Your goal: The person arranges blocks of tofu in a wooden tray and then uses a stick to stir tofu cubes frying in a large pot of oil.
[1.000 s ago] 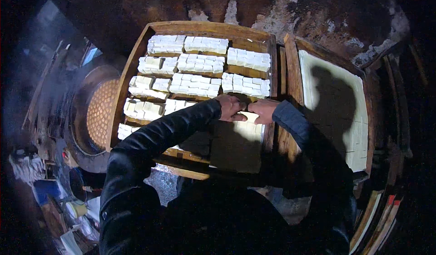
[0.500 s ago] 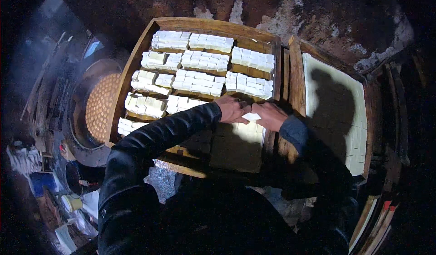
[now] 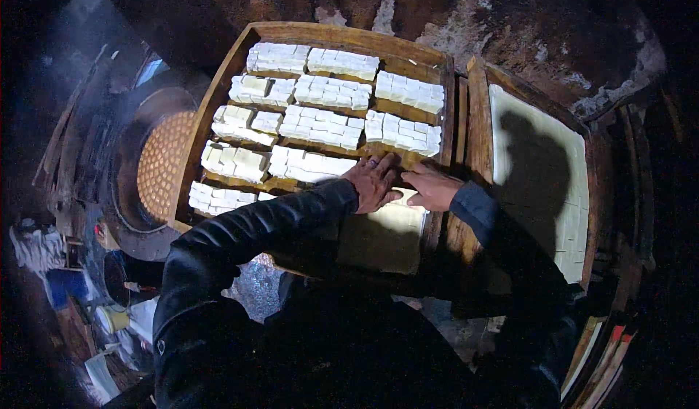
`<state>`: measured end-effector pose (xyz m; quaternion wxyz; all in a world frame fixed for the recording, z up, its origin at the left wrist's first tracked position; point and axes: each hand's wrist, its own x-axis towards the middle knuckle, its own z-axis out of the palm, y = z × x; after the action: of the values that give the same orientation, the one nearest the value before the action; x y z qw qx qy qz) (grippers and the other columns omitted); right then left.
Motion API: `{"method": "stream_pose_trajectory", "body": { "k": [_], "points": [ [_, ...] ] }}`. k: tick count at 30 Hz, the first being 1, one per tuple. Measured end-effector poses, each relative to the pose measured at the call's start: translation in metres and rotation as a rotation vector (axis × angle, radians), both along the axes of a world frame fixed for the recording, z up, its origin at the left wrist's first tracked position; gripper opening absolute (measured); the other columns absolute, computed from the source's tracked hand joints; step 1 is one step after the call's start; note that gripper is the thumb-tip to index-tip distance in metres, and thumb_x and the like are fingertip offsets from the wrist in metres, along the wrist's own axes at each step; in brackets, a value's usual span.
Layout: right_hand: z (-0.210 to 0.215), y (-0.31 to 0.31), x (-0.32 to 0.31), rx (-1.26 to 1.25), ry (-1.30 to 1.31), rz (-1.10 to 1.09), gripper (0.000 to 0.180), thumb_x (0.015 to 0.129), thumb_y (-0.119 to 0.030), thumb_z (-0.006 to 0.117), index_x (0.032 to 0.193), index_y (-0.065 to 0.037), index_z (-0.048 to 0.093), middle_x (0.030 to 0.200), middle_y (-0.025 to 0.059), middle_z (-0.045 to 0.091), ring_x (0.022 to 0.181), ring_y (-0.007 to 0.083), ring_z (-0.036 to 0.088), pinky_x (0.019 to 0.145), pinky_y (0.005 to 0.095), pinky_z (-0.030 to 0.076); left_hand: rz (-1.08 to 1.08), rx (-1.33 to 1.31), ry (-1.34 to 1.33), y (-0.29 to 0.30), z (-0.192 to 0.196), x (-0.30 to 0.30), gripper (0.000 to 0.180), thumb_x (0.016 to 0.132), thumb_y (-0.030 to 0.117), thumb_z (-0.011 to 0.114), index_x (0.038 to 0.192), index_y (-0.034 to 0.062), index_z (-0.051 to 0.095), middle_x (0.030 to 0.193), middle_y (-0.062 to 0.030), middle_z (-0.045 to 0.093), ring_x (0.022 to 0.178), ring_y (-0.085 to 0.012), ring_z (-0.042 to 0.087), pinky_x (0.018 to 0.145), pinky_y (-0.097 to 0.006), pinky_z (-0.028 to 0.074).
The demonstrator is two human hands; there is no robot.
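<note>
A wooden tray (image 3: 342, 36) holds rows of white blocks (image 3: 320, 126) that look like tofu. In its near right part lies a smooth pale slab (image 3: 382, 238), partly in shadow. Over the slab's far edge, my left hand (image 3: 373, 183) reaches down with its fingers bent. Beside it, my right hand (image 3: 435, 188) points left, its fingers close together and the thumb low over the slab. Both hands nearly meet there, behind the bright part of the slab. Whatever lies between or under their fingertips is hidden.
To the right, a second wooden frame (image 3: 477, 118) holds a wide pale sheet (image 3: 579, 191) scored with lines. A round vessel with a dimpled orange-brown surface (image 3: 164, 169) is at the left. A stained wall (image 3: 466, 34) rises behind the tray. Wooden slats (image 3: 601, 358) stand at lower right.
The white piece seen between my hands is no longer visible. My left hand has turned and spread down over the slab's far edge; the right hand has shifted only slightly.
</note>
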<state>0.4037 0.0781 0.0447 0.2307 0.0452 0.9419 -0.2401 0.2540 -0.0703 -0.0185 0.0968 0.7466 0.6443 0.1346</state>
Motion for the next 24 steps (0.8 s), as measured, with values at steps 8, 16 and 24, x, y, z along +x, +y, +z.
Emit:
{"method": "stream_pose_trajectory", "body": {
  "k": [8,16,24],
  "points": [
    [-0.014,-0.065,0.038,0.224,0.286,-0.170,0.046,0.084,-0.021,0.058,0.119,0.005,0.045,0.107,0.0214,0.054,0.101,0.0394,0.049,0.088,0.0474,0.039,0.010,0.109,0.048,-0.025,-0.017,0.019,0.056,0.096,0.042,0.042,0.123,-0.0067,0.052,0.127,-0.0279,0.050,0.125,-0.0475,0.041,0.104,-0.049,0.036],
    [-0.009,-0.021,0.008,-0.010,-0.011,-0.081,0.058,0.079,-0.036,0.068,0.116,0.005,0.048,0.105,0.0263,0.059,0.101,0.0401,0.056,0.085,0.0454,0.045,-0.004,-0.233,-0.098,-0.014,0.046,0.013,0.060,0.096,0.051,0.039,0.117,-0.0032,0.054,0.114,-0.0232,0.058,0.108,-0.0386,0.057,0.089,-0.048,0.048],
    [-0.016,0.004,-0.005,-0.110,-0.178,0.020,0.069,0.071,-0.039,0.076,0.119,0.002,0.048,0.110,0.0218,0.059,0.102,0.0329,0.058,0.086,0.0400,0.045,-0.101,-0.236,-0.161,-0.003,0.019,0.000,0.065,0.091,0.060,0.042,0.122,0.0045,0.052,0.115,-0.0213,0.058,0.100,-0.0425,0.059,0.084,-0.050,0.051]
  ]
}}
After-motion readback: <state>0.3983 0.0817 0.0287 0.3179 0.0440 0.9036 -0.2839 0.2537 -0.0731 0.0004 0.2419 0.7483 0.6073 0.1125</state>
